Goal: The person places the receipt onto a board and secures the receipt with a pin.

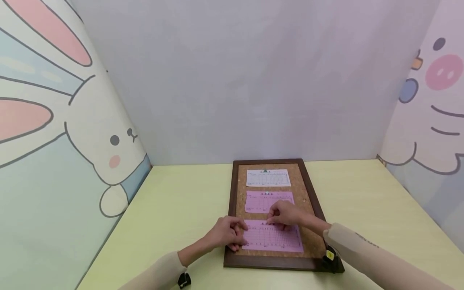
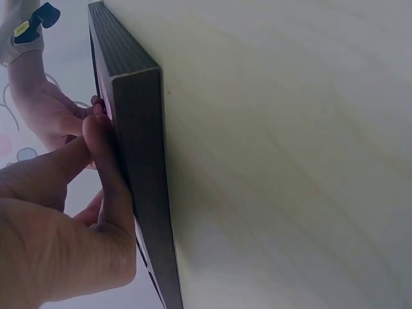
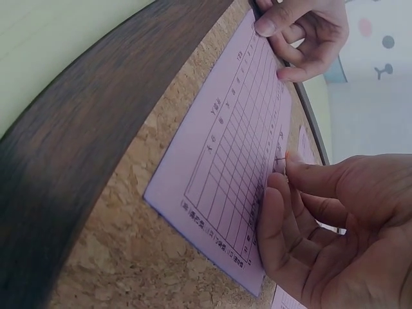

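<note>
The nearest pink printed form [image 1: 272, 241] lies on a cork board [image 1: 313, 237] with a dark wooden frame. My right hand [image 1: 284, 214] is over its top edge. In the right wrist view that hand pinches a pushpin [image 3: 280, 158] between thumb and finger, its thin needle showing over the form; the pin's head is mostly hidden. At the form's left edge, my left hand [image 1: 229, 233] rests its thumb and fingertips on the paper, beside the frame. The left wrist view shows the left hand [image 2: 71, 225] against the frame's side [image 2: 145, 167].
Farther up the board are another pink form [image 1: 253, 202], partly behind the right hand, and a white form [image 1: 268, 178], each with a pin at its top. The board lies on a pale yellow table [image 1: 174, 209]. Walls with cartoon animals stand around it.
</note>
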The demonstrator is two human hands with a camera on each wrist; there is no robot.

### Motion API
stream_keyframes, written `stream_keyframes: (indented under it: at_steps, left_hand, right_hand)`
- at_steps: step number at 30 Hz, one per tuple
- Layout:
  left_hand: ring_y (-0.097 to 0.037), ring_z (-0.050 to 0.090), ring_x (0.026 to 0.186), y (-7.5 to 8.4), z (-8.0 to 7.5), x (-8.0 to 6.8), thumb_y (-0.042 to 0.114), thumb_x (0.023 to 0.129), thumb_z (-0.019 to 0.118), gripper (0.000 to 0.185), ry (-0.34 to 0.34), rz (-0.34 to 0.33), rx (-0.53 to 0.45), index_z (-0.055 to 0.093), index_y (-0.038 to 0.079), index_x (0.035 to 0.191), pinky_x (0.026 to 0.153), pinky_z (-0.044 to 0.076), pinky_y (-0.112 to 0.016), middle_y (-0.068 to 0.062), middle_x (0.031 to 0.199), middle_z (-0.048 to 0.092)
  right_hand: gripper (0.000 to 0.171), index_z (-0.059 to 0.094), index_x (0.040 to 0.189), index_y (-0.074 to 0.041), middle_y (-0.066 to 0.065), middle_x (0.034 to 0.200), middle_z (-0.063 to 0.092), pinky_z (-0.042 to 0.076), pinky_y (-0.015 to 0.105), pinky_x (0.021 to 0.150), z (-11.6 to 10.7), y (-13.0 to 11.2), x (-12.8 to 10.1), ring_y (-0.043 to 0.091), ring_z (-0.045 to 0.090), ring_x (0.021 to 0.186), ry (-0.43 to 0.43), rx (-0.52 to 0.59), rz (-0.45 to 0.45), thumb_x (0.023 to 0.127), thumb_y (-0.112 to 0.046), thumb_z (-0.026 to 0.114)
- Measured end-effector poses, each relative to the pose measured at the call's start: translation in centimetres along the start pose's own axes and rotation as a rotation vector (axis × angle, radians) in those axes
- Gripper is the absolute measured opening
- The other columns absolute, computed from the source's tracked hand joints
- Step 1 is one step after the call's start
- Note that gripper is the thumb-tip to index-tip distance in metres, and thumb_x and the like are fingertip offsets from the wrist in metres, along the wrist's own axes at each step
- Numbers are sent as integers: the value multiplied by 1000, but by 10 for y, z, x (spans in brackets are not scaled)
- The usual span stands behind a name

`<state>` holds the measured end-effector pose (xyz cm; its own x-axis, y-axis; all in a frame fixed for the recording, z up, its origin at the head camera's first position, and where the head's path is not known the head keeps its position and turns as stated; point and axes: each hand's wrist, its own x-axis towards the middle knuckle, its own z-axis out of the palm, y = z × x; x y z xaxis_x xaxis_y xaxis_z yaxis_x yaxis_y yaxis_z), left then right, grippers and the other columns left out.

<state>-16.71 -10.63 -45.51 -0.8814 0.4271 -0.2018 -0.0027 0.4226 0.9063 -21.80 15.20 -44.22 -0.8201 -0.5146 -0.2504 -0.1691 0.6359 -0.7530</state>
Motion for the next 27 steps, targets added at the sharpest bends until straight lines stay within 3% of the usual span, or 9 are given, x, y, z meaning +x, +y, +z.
stream_keyframes:
  at_steps: [12,21,27]
  left_hand:
    - [-7,62,48,1,0,0,-5,80,82,25,-2,5,3,70,0,103,46,56,-27,-13,71,68]
    - [-7,61,47,0,-2,2,-5,79,82,26,-2,-21,-6,70,0,101,46,55,-26,-7,69,67]
    - [-6,61,46,1,-3,2,-5,79,83,26,-17,-4,-8,70,-1,101,44,54,-25,-8,68,67]
  right_hand:
    - [16,70,83,-7,3,68,63,48,23,50,1,-6,1,12,57,58,8,-28,56,97,-14,70]
    - [17,69,82,-6,4,67,62,48,23,50,2,-8,-1,12,57,58,25,-9,73,98,-14,69]
    - [17,69,81,-6,4,66,62,48,24,48,4,-5,-3,12,57,55,49,-15,20,97,-13,70]
